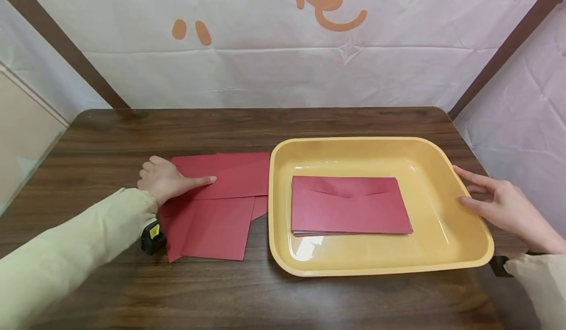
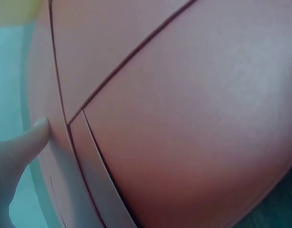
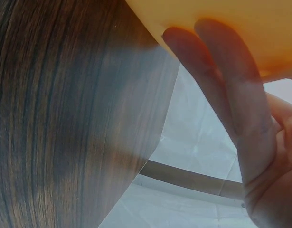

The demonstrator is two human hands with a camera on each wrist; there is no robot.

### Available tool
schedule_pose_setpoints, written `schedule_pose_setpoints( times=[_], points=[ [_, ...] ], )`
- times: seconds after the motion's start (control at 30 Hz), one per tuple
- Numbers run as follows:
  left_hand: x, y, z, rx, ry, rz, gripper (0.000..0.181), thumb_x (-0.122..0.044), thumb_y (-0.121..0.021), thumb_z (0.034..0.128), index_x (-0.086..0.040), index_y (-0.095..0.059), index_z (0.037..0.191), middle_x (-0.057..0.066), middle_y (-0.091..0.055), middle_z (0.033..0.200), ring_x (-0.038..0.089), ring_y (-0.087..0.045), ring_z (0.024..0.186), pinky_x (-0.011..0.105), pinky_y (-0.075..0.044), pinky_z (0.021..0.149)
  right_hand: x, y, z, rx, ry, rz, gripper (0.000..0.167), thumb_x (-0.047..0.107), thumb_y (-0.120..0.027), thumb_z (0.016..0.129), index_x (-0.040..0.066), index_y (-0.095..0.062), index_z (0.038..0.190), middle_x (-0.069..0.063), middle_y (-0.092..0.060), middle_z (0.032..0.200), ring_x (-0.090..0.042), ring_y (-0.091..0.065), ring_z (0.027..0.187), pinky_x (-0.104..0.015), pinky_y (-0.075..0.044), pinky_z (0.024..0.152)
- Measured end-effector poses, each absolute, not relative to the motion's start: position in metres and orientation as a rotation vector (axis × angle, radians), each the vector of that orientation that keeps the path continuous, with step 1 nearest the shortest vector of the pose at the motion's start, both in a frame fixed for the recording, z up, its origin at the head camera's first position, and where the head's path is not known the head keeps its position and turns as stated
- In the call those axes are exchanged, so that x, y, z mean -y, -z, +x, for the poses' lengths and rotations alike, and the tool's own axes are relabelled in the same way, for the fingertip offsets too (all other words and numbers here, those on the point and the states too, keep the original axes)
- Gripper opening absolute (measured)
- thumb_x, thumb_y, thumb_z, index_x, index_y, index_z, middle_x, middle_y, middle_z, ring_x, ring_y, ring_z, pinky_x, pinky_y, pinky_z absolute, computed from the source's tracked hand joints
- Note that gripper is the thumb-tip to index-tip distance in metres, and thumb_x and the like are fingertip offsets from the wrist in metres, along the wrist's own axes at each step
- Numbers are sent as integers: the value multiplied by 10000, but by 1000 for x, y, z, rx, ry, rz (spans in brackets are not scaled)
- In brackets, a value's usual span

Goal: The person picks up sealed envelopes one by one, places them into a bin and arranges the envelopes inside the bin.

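Several red envelopes [image 1: 216,229] overlap in a loose spread on the table's left half, some turned at different angles. My left hand [image 1: 163,178] lies at their left edge, its straight thumb [image 2: 39,135] touching the top of an envelope; its other fingertips are hidden. Beside the spread stands a yellow tray [image 1: 380,266], holding a neat stack of red envelopes [image 1: 349,212] with the flap side of the top one showing. My right hand [image 1: 508,207] grips the tray's right wall, thumb over the rim and fingers [image 3: 236,80] against the outside.
The dark wood table [image 1: 199,295] carries the tray and envelopes; its right edge runs near the tray. Behind it hangs a white cloth backdrop [image 1: 274,74] with orange shapes. Black wrist cameras [image 1: 153,236] sit at both sleeves.
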State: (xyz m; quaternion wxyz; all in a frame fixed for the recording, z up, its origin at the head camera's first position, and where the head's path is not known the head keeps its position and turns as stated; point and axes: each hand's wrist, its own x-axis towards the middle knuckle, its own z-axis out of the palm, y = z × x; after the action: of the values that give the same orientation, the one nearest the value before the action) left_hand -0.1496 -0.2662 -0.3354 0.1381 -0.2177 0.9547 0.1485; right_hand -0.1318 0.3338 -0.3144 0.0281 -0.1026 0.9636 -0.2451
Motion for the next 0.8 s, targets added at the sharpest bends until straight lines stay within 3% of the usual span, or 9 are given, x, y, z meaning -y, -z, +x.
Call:
schedule_pose_setpoints(
  times=[0.27, 0.47, 0.57, 0.8],
  points=[
    [270, 334, -152, -2697, -396, -631, 1212, -808, -666, 575, 202, -269, 1115, 307, -364, 959, 399, -397, 915, 441, -421, 720, -336, 315, -132, -2973, 773, -308, 623, 137, -685, 879, 52, -417, 1434, -250, -701, 939, 42, -612, 621, -154, -457, 535],
    [274, 331, -154, -2643, -576, -639, 1397, -731, -706, 629, 263, -19, 1330, 413, -235, 1238, 438, -439, 944, 532, -463, 848, -335, 314, -132, -2993, 753, -331, 613, 131, -691, 871, 62, -436, 1424, -260, -698, 950, 59, -602, 616, -135, -437, 540],
    [276, 329, -153, -2645, -650, -627, 1343, -649, -717, 689, 251, 33, 1344, 439, -215, 1286, 472, -443, 992, 555, -447, 898, -334, 314, -133, -2985, 748, -312, 615, 141, -686, 877, 58, -427, 1429, -270, -692, 969, 52, -602, 619, -149, -441, 538],
    [278, 318, -150, -2705, -785, -576, 1115, -396, -689, 812, 235, 57, 1350, 415, -414, 1179, 526, -445, 1107, 563, -413, 956, -334, 313, -132, -2960, 738, -269, 626, 174, -674, 892, 62, -403, 1445, -289, -678, 1012, 33, -611, 625, -187, -466, 537]
  ],
)
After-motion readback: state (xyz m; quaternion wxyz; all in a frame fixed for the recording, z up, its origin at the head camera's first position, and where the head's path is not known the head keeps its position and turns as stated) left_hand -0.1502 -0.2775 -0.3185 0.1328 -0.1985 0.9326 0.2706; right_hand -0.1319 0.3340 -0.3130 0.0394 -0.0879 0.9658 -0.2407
